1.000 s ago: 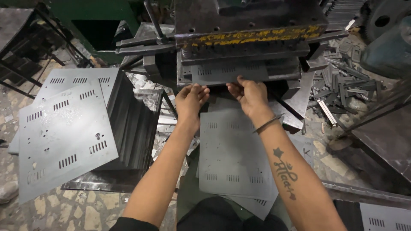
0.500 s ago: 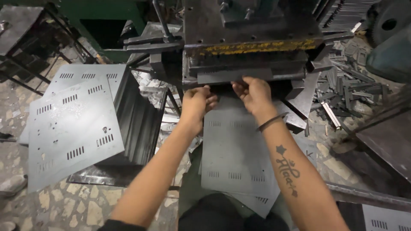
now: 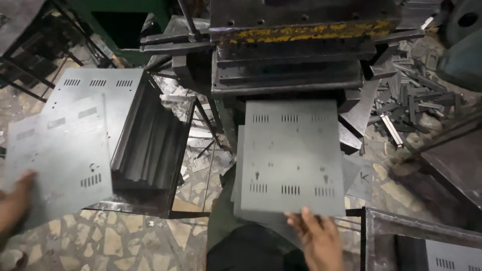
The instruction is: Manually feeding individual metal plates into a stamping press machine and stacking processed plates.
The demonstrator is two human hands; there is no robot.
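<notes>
Both hands have pulled back from the press (image 3: 296, 55). The right hand (image 3: 319, 238) fingers pinch the punched metal sheet (image 3: 291, 155) below it; the left hand (image 3: 15, 203) lies flat on another sheet (image 3: 60, 150) far left.

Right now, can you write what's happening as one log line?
left hand: on grey sheet at stack | right hand: holds punched sheet near edge | press: sheet in front

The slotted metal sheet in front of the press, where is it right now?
The slotted metal sheet lies centre frame, just below the press, with the right hand on its near edge.
</notes>
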